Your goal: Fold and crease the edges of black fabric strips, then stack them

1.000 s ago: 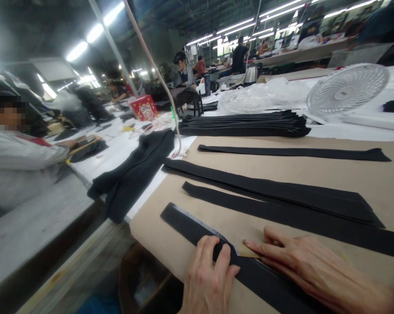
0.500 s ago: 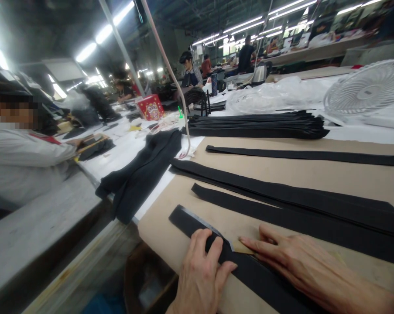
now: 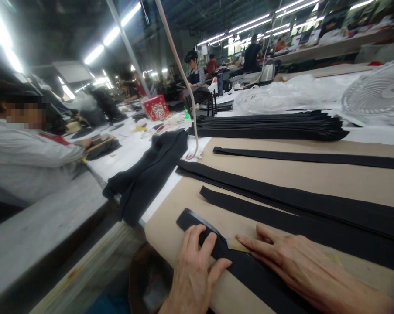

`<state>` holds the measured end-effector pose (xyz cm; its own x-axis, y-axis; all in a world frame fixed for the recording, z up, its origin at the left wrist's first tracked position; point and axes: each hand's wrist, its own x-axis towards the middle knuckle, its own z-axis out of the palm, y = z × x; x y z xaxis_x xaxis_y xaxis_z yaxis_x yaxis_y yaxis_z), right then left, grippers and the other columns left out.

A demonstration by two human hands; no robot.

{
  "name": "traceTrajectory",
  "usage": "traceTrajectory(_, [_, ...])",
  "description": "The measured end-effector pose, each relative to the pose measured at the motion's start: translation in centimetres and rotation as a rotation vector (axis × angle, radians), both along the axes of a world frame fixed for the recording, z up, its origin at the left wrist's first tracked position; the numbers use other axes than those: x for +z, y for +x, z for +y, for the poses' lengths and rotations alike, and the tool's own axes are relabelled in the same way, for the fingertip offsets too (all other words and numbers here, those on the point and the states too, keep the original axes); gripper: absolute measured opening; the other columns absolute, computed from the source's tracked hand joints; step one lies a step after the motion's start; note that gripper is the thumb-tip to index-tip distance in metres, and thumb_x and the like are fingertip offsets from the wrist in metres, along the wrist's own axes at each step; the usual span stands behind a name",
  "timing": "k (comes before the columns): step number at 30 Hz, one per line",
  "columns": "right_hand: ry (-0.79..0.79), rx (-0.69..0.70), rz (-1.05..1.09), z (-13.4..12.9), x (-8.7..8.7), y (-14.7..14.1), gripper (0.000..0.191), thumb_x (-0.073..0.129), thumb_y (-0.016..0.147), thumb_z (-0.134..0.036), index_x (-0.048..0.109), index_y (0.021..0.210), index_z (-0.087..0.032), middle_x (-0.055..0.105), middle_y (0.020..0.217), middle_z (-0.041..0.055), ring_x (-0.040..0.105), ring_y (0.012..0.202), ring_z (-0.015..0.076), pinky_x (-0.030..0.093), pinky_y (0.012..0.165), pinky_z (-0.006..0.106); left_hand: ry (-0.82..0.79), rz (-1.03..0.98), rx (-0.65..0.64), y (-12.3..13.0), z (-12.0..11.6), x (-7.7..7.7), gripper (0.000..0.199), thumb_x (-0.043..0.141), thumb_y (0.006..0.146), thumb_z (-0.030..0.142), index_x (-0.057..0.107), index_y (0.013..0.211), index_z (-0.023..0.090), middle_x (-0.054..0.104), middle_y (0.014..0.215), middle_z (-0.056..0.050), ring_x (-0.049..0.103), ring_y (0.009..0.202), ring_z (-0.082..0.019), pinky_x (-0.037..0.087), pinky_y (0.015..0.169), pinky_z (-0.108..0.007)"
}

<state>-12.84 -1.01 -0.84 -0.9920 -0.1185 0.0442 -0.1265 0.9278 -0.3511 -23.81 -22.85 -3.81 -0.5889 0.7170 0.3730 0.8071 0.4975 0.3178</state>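
A black fabric strip (image 3: 249, 279) lies slantwise on the brown board, a shiny grey band along the upper edge of its far end. My left hand (image 3: 193, 266) is on that end, curled fingers on top and thumb near the lower edge, holding it. Just right of it, my right hand (image 3: 288, 253) lies low over the strip, fingers extended together on a thin, flat, yellowish piece (image 3: 238, 245). The tip of this piece meets the strip's edge, which looks turned up there. Most of the piece is hidden under the hand, so its kind is unclear.
More black strips (image 3: 282, 183) lie across the brown board (image 3: 170, 196), with a thick stack (image 3: 268, 124) behind. Dark cloth (image 3: 147, 174) drapes over the table corner. A cable (image 3: 183, 74) hangs down beside it. A white fan (image 3: 376, 89) stands right; a co-worker (image 3: 29, 152) sits left.
The whole view has shifted slightly, so the table appears further right. Both hands have slid a little back along the strip, away from its far end, keeping their hold.
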Motion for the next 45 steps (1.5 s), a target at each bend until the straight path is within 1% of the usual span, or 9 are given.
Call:
traceTrajectory(9, [0.061, -0.011, -0.115, -1.2, -0.1, -2.4, 0.044, 0.039, 0.094, -0.011, 0.050, 0.129, -0.035, 0.056, 0.091, 0.0027, 0.064, 0.064, 0.0178, 0.037, 0.051, 0.026, 0.067, -0.107, -0.080, -1.6, -0.2, 1.1, 0.027, 0.053, 0.086, 0.003, 0.062, 0.107, 0.015, 0.063, 0.110, -0.008, 0.060, 0.105, -0.020, 0.056, 0.090, -0.036])
traceTrajectory(15, [0.131, -0.013, -0.118, -1.9, -0.1, -3.8, 0.050, 0.037, 0.090, -0.007, 0.049, 0.131, -0.033, 0.057, 0.102, 0.0068, 0.066, 0.065, 0.0215, 0.041, 0.052, 0.028, 0.018, -0.143, 0.097, -3.2, -1.0, 0.9, 0.045, 0.076, 0.076, 0.023, 0.060, 0.117, 0.017, 0.058, 0.124, -0.012, 0.055, 0.117, -0.029, 0.051, 0.098, -0.049])
traceTrajectory(20, [0.116, -0.020, -0.076, -2.7, -0.5, -5.3, 0.045, 0.036, 0.096, -0.012, 0.048, 0.133, -0.033, 0.057, 0.104, 0.0072, 0.067, 0.070, 0.0221, 0.045, 0.055, 0.030, 0.065, -0.180, 0.046, -4.5, -1.8, 0.7, 0.037, 0.071, 0.081, 0.020, 0.060, 0.117, 0.019, 0.062, 0.120, -0.009, 0.057, 0.115, -0.025, 0.050, 0.099, -0.046])
traceTrajectory(26, [0.140, -0.066, -0.062, -3.8, -1.1, -6.4, 0.048, 0.042, 0.095, -0.013, 0.044, 0.136, -0.037, 0.057, 0.103, 0.0040, 0.066, 0.065, 0.0196, 0.039, 0.053, 0.027, 0.086, -0.288, 0.027, -5.5, -2.2, 0.8, 0.029, 0.063, 0.085, 0.014, 0.060, 0.113, 0.020, 0.059, 0.122, -0.008, 0.055, 0.117, -0.023, 0.048, 0.102, -0.042])
traceTrajectory(33, [0.182, -0.103, 0.008, -5.1, -1.0, -8.1, 0.045, 0.044, 0.094, -0.012, 0.046, 0.133, -0.034, 0.057, 0.098, 0.0032, 0.061, 0.058, 0.0158, 0.030, 0.049, 0.027, 0.106, -0.464, 0.066, -6.0, -2.1, 1.5, 0.045, 0.068, 0.081, 0.013, 0.053, 0.121, 0.024, 0.051, 0.125, -0.005, 0.056, 0.111, -0.020, 0.048, 0.100, -0.036])
traceTrajectory(36, [0.198, -0.132, 0.035, -5.8, -1.7, -8.8, 0.045, 0.042, 0.095, -0.015, 0.046, 0.135, -0.034, 0.059, 0.100, 0.0053, 0.060, 0.056, 0.0149, 0.032, 0.050, 0.026, 0.091, -0.490, 0.072, -6.1, -2.0, 1.7, 0.051, 0.069, 0.080, 0.014, 0.053, 0.126, 0.026, 0.048, 0.128, -0.005, 0.056, 0.110, -0.019, 0.047, 0.100, -0.036])
traceTrajectory(41, [0.159, -0.162, 0.133, -6.5, -4.4, -6.8, 0.060, 0.037, 0.089, -0.009, 0.037, 0.144, -0.033, 0.054, 0.129, 0.0134, 0.065, 0.083, 0.0237, 0.048, 0.071, 0.036, 0.049, -0.487, 0.053, -6.6, -1.8, 2.2, 0.041, 0.073, 0.079, 0.018, 0.063, 0.119, 0.022, 0.047, 0.125, -0.007, 0.053, 0.113, -0.021, 0.045, 0.104, -0.037])
traceTrajectory(43, [0.132, -0.173, 0.197, -5.9, -5.2, -4.9, 0.068, 0.035, 0.086, -0.007, 0.029, 0.148, -0.034, 0.048, 0.139, 0.0132, 0.063, 0.097, 0.0286, 0.050, 0.079, 0.042, 0.036, -0.466, 0.041, -6.7, -1.7, 2.3, 0.039, 0.072, 0.080, 0.020, 0.064, 0.118, 0.022, 0.046, 0.126, -0.007, 0.053, 0.113, -0.021, 0.044, 0.105, -0.037])
traceTrajectory(45, [0.091, -0.155, 0.221, -4.8, -5.8, -2.9, 0.074, 0.037, 0.083, -0.009, 0.025, 0.150, -0.038, 0.047, 0.142, 0.0108, 0.064, 0.099, 0.0311, 0.052, 0.078, 0.043, 0.021, -0.440, 0.023, -6.6, -1.7, 2.1, 0.037, 0.069, 0.083, 0.021, 0.064, 0.120, 0.021, 0.044, 0.127, -0.008, 0.053, 0.112, -0.020, 0.043, 0.106, -0.037])
